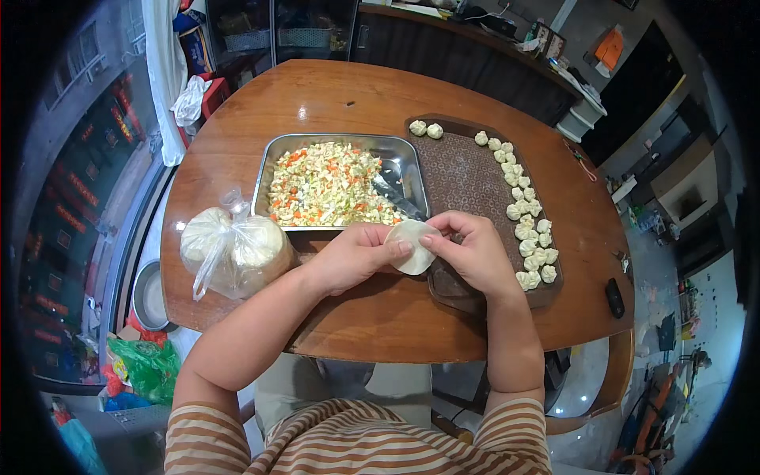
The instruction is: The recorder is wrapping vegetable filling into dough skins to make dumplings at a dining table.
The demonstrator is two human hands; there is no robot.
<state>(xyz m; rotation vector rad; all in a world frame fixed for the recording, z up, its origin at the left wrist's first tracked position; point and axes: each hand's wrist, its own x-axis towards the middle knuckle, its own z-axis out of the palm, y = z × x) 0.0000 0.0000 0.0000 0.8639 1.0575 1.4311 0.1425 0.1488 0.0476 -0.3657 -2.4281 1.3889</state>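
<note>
A round, pale dumpling wrapper (412,257) is pinched between my two hands, above the table's near side. My left hand (360,257) grips its left edge with the thumb on top. On the opposite edge, the thumb and fingers of my right hand (473,252) are closed. Just beyond my hands stands a steel tray (340,141) of chopped filling (324,184) in white, green and orange bits. A utensil (396,196) leans in its right part. To the right lies a brown patterned tray (463,178) with several pleated dumplings (526,231), mostly along its right side.
A clear plastic bag of dough-like pale rounds (237,245) sits at the table's left. Near the right edge of the wooden table (317,87) lies a small black object (614,298). A metal basin (150,297) and a green bag (146,368) are on the lower left.
</note>
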